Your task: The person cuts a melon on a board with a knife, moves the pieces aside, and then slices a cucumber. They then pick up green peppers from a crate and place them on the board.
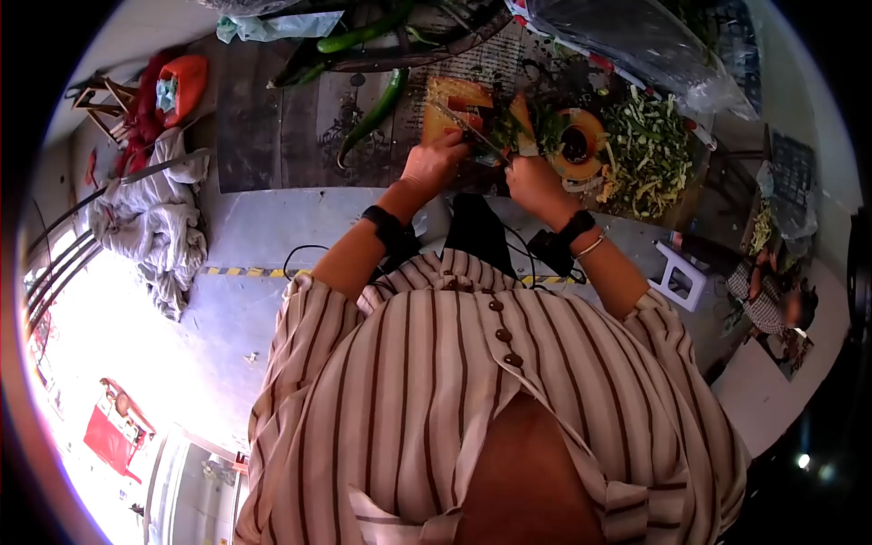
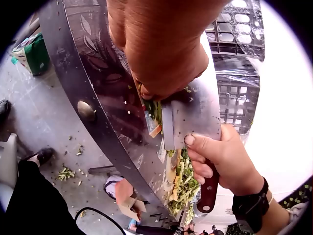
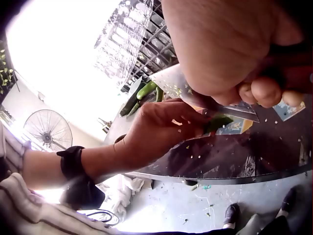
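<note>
Right hand (image 1: 540,186) grips cleaver (image 2: 198,117); left hand (image 1: 433,163) seems to pinch green vegetable (image 3: 218,123) on near side of bench (image 1: 304,168), contact partly hidden. Best control: left fingertips tucked, knuckles guiding cleaver.

Room at table's (image 1: 263,136) left; cleaver (image 2: 198,117) hems left fingers (image 1: 443,148).

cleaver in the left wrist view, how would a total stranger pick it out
Start at the dark, leaf-patterned tabletop and move down right to the chopped greens. Just above them in the picture, the right grip holds the cleaver. Its broad, speckled metal blade and dark red riveted handle set it apart from everything around.
</note>
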`<action>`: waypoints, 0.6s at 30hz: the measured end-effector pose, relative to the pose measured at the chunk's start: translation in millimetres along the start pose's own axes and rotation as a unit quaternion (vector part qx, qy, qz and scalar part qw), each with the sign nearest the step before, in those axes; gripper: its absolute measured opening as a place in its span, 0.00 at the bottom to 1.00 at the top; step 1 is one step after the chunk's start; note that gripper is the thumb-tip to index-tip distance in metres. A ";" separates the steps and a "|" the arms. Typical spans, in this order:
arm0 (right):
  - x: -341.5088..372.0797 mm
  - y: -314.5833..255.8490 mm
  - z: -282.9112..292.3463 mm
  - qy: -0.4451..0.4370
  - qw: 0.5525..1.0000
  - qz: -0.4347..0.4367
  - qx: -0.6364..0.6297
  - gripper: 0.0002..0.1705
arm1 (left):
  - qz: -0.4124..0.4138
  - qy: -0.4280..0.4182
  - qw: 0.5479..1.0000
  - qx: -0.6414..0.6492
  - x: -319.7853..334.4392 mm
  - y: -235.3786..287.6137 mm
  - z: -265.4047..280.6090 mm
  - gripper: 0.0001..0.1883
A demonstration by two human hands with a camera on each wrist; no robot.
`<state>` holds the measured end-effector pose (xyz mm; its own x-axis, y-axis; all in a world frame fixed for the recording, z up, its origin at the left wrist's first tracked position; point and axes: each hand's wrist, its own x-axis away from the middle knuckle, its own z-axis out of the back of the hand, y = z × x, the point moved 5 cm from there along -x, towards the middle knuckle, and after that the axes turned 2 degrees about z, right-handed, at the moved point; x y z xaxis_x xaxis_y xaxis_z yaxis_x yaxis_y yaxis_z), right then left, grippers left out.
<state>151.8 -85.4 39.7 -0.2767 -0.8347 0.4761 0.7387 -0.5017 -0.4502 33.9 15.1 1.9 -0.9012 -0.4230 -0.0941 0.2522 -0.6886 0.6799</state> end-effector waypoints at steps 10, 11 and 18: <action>-2.0 4.3 -10.6 -0.018 1.000 -0.009 -0.001 0.09 | -0.014 0.005 1.000 -0.003 -0.2 -0.3 1.4 0.09; -3.2 3.4 -10.7 -0.020 1.000 -0.012 -0.004 0.09 | -0.011 0.005 1.000 -0.002 0.2 -1.2 1.0 0.09; -31.4 -19.1 -12.9 0.022 0.999 0.021 -0.011 0.08 | -0.016 -0.005 1.000 0.005 -1.7 0.1 1.4 0.09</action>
<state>138.5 -52.6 23.5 -0.2734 -0.8642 0.4225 0.7362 -0.4707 -0.4863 34.9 16.6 3.1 -0.9120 -0.3957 -0.1081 0.2208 -0.6956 0.6836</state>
